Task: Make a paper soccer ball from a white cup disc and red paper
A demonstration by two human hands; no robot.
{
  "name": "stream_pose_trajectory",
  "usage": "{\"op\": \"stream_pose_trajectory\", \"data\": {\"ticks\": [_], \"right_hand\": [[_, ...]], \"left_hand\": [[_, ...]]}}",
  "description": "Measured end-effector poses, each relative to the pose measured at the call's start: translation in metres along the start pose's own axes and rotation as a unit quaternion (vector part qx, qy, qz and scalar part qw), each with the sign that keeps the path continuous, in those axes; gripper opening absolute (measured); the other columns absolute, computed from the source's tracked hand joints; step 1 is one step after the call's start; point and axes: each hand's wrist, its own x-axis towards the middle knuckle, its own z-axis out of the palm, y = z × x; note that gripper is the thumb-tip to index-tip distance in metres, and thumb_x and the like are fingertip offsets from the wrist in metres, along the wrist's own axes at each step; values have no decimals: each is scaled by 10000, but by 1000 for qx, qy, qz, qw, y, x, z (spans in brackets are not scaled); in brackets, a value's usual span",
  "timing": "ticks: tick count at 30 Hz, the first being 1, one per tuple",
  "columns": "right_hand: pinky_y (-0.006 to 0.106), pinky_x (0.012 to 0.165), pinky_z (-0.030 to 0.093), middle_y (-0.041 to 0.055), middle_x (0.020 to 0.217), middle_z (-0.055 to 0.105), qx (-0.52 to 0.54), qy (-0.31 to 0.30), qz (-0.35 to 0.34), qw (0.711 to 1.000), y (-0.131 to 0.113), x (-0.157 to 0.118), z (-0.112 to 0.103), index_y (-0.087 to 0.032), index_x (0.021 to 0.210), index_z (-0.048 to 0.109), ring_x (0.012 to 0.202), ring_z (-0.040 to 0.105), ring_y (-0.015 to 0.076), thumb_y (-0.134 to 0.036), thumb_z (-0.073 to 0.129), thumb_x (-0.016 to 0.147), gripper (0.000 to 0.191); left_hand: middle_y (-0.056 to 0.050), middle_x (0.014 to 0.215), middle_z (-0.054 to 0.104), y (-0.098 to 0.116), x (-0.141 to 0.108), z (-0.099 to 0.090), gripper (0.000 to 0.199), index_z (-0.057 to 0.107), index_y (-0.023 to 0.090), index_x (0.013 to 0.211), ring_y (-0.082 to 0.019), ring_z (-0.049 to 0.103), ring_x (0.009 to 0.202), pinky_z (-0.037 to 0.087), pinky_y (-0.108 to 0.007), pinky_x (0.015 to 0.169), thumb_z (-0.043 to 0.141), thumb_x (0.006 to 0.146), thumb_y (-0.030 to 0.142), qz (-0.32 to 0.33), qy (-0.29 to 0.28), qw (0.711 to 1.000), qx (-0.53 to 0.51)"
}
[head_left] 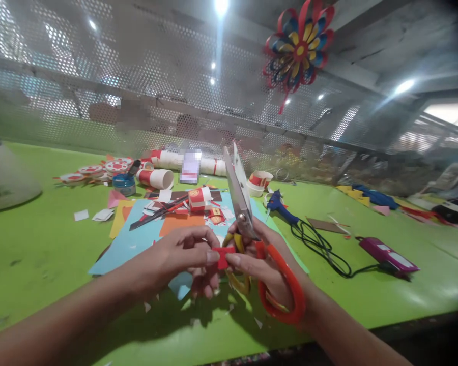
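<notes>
A small red paper piece [224,257] is pinched between both hands above the green table. My left hand [187,254] holds its left end between thumb and fingers. At its right end is the thumb of my right hand [265,264], which also carries scissors [241,203] with orange-red handles. The blades point up and stand slightly apart. Yellow loops [241,284] show between the hands; what they belong to is partly hidden. A light blue scrap [181,284] lies below my left hand. Behind the hands are light blue sheets [137,246] and a red-and-white paper cup [199,199].
A blue glue gun [282,207] lies at the right, its black cable running to a purple device [387,254]. Cut cups [156,178], a blue jar [123,184] and red-and-white flower shapes [118,166] sit behind at left. A paper flower [301,50] hangs above the green table [41,254].
</notes>
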Motion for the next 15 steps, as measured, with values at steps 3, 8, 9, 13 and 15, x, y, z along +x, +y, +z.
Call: {"op": "stream_pose_trajectory", "data": {"ticks": [3,8,9,13,15], "right_hand": [[267,617,499,-20,804,538,-6,42,-35,998,2,-1,3,-221,1016,490,663,565,124,-310,700,807,309],[242,625,516,-23,820,538,-47,117,-102,987,7,-1,7,-233,1020,502,687,566,115,-244,670,827,256],[243,630,522,-27,819,543,-44,120,-108,986,9,-1,9,-239,1028,500,685,571,113,-231,657,837,247],[241,655,521,-30,836,558,-21,120,-131,984,15,-2,15,-252,1064,489,712,577,109,-196,618,869,241],[229,656,500,-26,840,559,-29,125,-138,982,18,-2,16,-246,1063,493,718,561,104,-182,621,865,244]], "left_hand": [[-42,729,677,-5,1,6,176,612,168,811,-161,630,656,478,-241,544,706,783,315,23,56,998,-33],[-19,743,634,-12,3,14,197,675,161,785,-114,542,612,445,-224,545,723,775,352,21,132,990,-31],[-20,746,635,-13,4,15,195,684,163,783,-111,532,606,437,-224,543,727,772,353,18,143,989,-37],[-22,746,652,-15,6,13,157,712,177,762,-115,534,625,427,-224,568,764,736,323,37,173,982,-67],[-19,721,656,-15,6,12,146,715,176,733,-117,534,624,426,-226,580,781,717,306,49,176,981,-67]]}}
